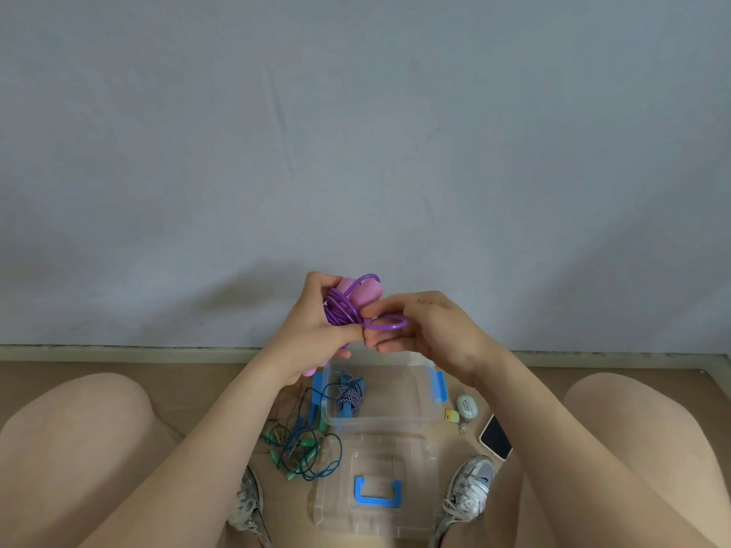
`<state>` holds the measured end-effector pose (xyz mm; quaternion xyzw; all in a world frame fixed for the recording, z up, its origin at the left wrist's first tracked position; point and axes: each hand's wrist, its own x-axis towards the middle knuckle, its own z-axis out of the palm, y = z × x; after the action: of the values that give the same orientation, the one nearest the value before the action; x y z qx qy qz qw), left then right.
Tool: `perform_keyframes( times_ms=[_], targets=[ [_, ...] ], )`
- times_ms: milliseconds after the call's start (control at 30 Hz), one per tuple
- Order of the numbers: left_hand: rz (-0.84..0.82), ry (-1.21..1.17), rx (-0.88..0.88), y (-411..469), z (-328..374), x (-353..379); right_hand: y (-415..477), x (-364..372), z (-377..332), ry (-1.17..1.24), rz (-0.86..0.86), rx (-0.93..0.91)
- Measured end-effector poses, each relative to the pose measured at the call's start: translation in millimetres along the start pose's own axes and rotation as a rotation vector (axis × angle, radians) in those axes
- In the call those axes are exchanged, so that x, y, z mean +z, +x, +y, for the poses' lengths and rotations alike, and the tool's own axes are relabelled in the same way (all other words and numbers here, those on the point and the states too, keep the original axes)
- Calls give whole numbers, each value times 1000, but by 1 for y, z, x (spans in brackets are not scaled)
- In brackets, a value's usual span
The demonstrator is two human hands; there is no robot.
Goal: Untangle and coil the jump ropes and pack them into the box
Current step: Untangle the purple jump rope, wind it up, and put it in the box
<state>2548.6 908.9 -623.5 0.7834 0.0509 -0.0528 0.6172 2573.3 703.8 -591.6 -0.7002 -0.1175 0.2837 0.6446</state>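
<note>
Slack is your risk here: your left hand (312,330) is clamped round the purple rope (343,310), pink handles and coil together, held up above the box (379,423), while your right hand (427,330) pinches a loose loop. If that pinch slips before the loop is tucked, the springy coil will likely unwind, perhaps falling onto the tangled green rope (300,448) beside the box.

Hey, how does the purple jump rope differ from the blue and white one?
The purple rope is held up between the left hand and right hand; the blue and white rope lies in the clear box. The purple rope is smooth cord with pink handles; the blue and white rope is braided. Both are bundled.
</note>
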Motion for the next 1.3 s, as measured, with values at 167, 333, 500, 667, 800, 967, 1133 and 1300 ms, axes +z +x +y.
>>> perform_keyframes(
  times_ms=[167, 333, 500, 667, 800, 967, 1133, 1300],
  targets=[
    [-58, 11, 106, -3, 7, -2, 0, 12, 9, -193, 106, -287],
    [-9, 8, 120, -3, 3, 11, 10, 28, 25, -776, 387, -409],
    [104, 46, 133, -1, 3, 16, 13, 36, 29, -844, 457, -518],
    [92, 7, 121, -1, 9, 12, 10, 37, 18, -593, 443, -522],
    [113, 13, 128, -2, 15, 12, 7, 43, 19, -655, 387, -509],
    [99, 83, 114, -2, 14, 11, 9, 52, 23, -651, 455, -449],
    [116, 120, 151, -3, 17, 12, 14, 47, 21, -666, 603, -442],
    [171, 325, 255, -3, 13, 16, 19, 46, 21, -772, 642, -489]
  ],
)
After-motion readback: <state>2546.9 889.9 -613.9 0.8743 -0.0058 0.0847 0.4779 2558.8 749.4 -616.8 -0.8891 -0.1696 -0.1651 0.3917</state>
